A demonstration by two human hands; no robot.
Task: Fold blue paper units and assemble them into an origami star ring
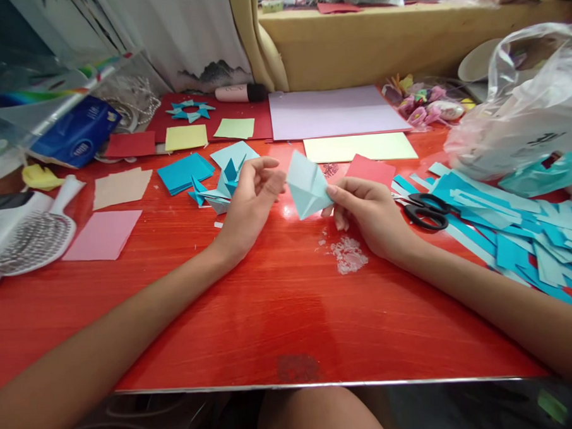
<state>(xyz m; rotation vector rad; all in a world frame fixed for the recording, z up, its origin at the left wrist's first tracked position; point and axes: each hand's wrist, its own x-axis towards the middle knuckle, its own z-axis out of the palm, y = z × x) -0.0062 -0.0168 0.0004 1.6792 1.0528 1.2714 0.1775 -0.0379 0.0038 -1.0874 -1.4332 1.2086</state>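
Note:
Pinched at its lower right corner, a pale blue folded paper point(307, 185) with crease lines hangs above the table from the thumb and fingers of my right hand point(369, 214). My left hand point(250, 200) is raised just left of the paper, fingers loosely bent and apart, with nothing visible in it. Behind that hand lie several blue folded paper pieces point(219, 195), partly hidden by it. A stack of blue paper squares point(185, 173) and a pale blue square point(235, 153) are close by.
Black-handled scissors point(428, 211) lie beside many blue paper strips point(509, 224) on the right. Clear crumbs point(348, 255) sit below my right hand. At left are pink squares point(104, 235) and a hairbrush point(35, 235). A plastic bag point(522, 103) stands at the back right.

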